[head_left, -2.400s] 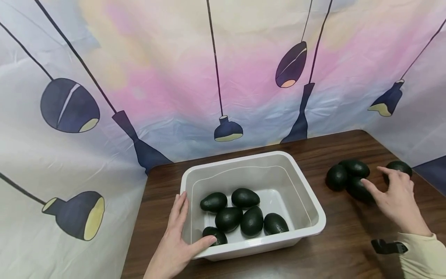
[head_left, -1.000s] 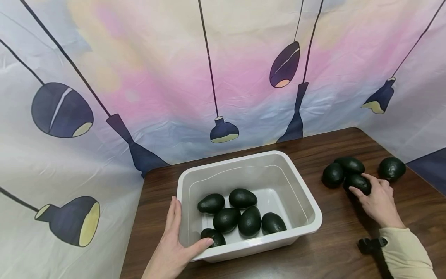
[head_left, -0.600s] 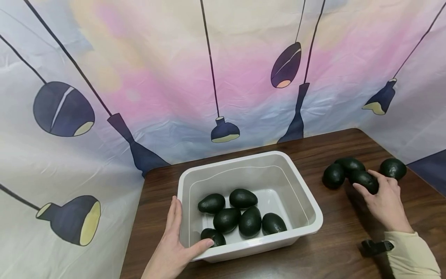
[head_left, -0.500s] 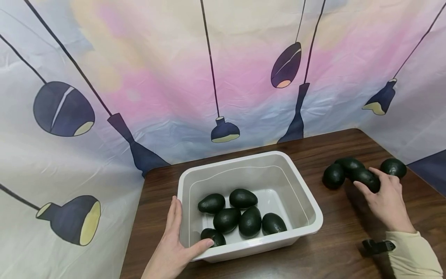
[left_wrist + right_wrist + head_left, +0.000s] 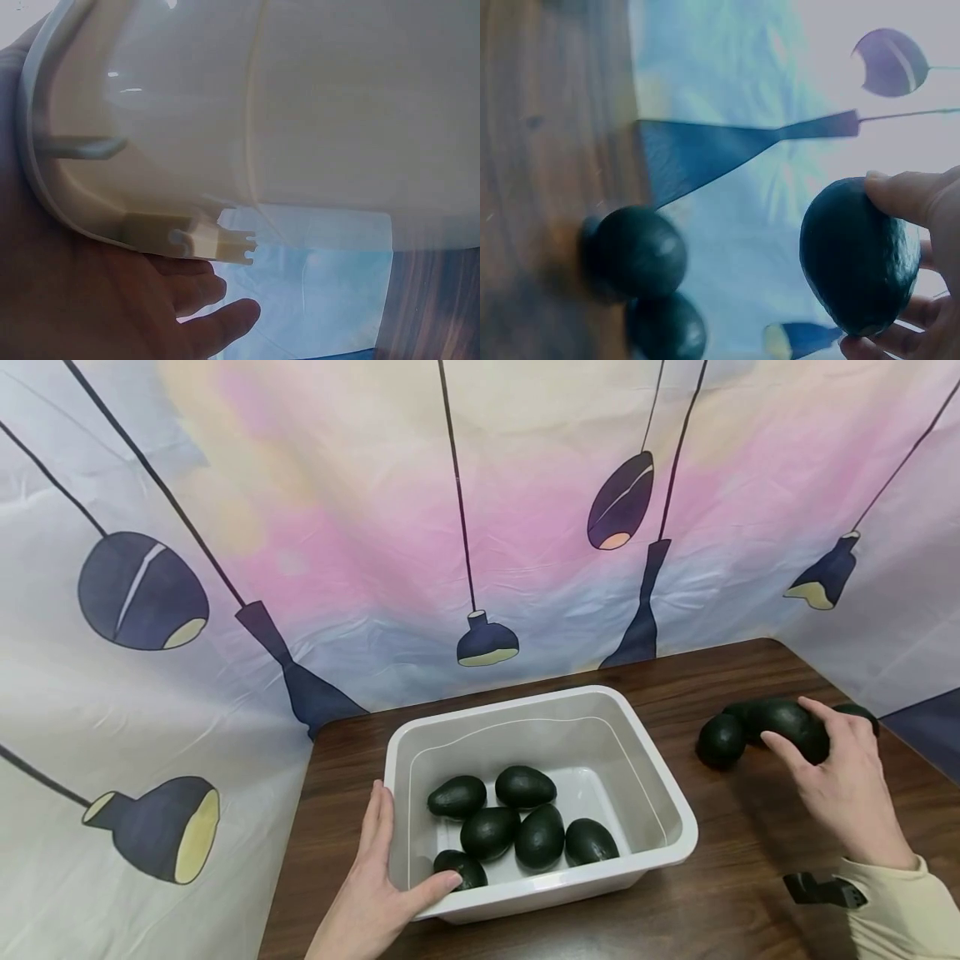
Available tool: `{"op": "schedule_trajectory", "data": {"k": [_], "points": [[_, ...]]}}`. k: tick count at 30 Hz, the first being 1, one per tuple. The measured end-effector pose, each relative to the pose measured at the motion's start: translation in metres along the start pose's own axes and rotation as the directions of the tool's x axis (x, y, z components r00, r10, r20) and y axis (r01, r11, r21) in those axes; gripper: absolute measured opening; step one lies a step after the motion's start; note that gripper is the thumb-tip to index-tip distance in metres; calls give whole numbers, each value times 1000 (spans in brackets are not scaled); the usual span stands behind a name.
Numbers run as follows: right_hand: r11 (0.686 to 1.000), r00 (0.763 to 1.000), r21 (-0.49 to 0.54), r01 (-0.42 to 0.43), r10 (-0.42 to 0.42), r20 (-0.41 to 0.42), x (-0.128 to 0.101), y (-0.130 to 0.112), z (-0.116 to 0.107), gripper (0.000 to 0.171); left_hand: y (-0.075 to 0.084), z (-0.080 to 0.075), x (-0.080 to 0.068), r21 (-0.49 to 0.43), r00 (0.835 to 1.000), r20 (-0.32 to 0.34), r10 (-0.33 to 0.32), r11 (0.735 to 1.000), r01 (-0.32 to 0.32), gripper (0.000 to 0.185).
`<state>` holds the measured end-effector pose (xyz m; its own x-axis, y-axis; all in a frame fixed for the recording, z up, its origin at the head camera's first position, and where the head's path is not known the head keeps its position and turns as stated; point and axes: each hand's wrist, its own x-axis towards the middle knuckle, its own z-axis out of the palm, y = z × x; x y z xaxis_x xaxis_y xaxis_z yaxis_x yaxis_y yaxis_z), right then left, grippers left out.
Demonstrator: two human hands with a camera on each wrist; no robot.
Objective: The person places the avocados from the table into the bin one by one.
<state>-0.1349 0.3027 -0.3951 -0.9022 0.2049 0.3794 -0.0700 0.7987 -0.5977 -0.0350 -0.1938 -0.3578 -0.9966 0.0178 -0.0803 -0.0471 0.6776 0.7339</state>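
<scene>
In the head view my right hand [image 5: 847, 777] holds a dark green avocado [image 5: 791, 727] between thumb and fingers. The right wrist view shows this avocado [image 5: 859, 255] lifted off the table, two others beyond it. To its left sits a rounder avocado [image 5: 722, 741]; another [image 5: 738, 712] is mostly covered behind it, and one more [image 5: 858, 714] shows past my fingers. My left hand [image 5: 371, 877] rests at the near left corner of a pale grey plastic tub [image 5: 660, 777], thumb over the rim and straight fingers along the outer side. Several avocados [image 5: 491, 832] lie inside the tub.
A dark wood-grain table [image 5: 720, 860] bears everything. Behind and beside it hangs a pastel cloth [image 5: 360, 527] printed with dark lamps. My right wrist carries a black strap mount [image 5: 825, 891] by a cream sleeve [image 5: 900, 910].
My right hand went from reaching over the loose avocados to taking hold of one, then raised it up and rightward from the group. The left hand and tub have stayed in place.
</scene>
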Motion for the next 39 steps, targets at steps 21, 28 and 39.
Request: {"op": "schedule_trajectory", "data": {"k": [21, 28, 39], "points": [[912, 916, 131, 390, -368, -163, -8, -90, -7, 73, 1, 0, -1, -11, 1000, 9, -10, 1000, 10, 118], [842, 861, 177, 509, -501, -90, -9, -127, 9, 75, 2, -2, 0, -12, 1000, 18, -25, 1000, 26, 119], [667, 694, 240, 705, -718, -42, -4, -176, 30, 60, 2, -1, 0, -28, 999, 15, -37, 999, 37, 119]]}}
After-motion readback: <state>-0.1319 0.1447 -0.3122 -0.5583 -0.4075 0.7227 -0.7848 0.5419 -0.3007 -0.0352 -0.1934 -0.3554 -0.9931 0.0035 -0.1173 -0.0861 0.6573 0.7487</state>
